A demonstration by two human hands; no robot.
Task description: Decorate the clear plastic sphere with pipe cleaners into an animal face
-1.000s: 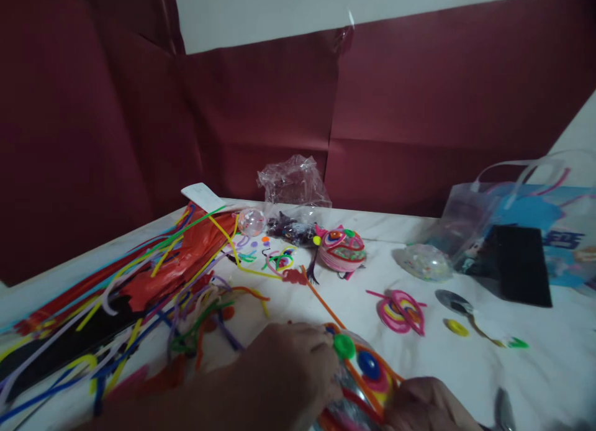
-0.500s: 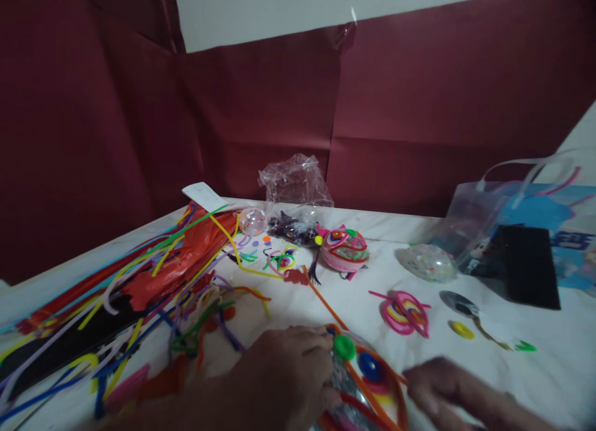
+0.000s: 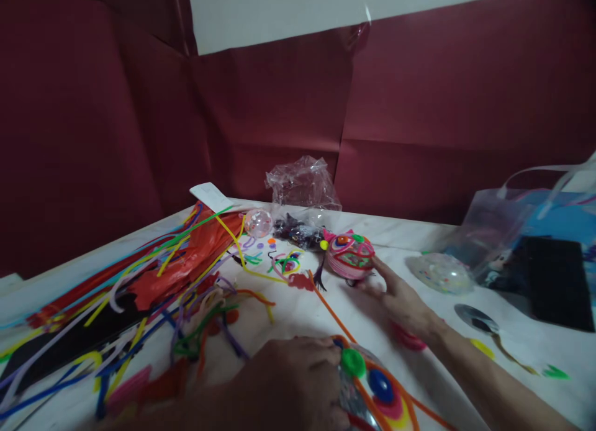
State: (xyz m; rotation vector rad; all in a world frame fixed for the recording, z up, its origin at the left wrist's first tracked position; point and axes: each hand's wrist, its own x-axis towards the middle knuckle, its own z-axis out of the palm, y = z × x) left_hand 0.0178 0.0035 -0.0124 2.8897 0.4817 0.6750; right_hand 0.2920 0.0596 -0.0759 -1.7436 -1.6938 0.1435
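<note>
At bottom centre, left hand: the left hand [image 3: 293, 378] is clamped over the left side of the orange-trimmed piece [image 3: 382, 387], fingers curled down on it.
Orange-trimmed piece: low in the frame, with a green disc [image 3: 353, 362] and a blue dome [image 3: 380, 386] on top; the bottom edge crops it, so its full long axis can't be told.
Right hand: well apart from the left, the right hand [image 3: 403, 300] is open at centre right, forearm slanting up and leftward from the lower right corner, fingertips at the ball's right side. Contact or a sliver of gap? Can't tell.
Pink-wrapped ball: just right of centre, the pink-wrapped ball [image 3: 350, 257] lies up and left of the right palm, and beyond the left hand, up and rightward. Right hand is much the nearer! It looks nearly round, no strong long axis; a dark tassel [image 3: 320, 276] hangs at its left.
Pink loops: partly hidden beneath the right wrist, pink loops [image 3: 410, 339] on the white tabletop [image 3: 302, 316].
Orange strip: an orange strip [image 3: 331, 310] slants between ball and trimmed piece.
Speckled dome: right of the ball, a see-through speckled dome [image 3: 440, 273], with a black rectangle [image 3: 559, 285] farther right.
Coloured strips: a tangle of coloured strips [image 3: 186, 238] and a red plastic sheet [image 3: 161, 283] sprawl across the left.
Crumpled wrap: upper centre, crumpled see-through wrap [image 3: 302, 182] against the maroon backdrop [image 3: 279, 108].
</note>
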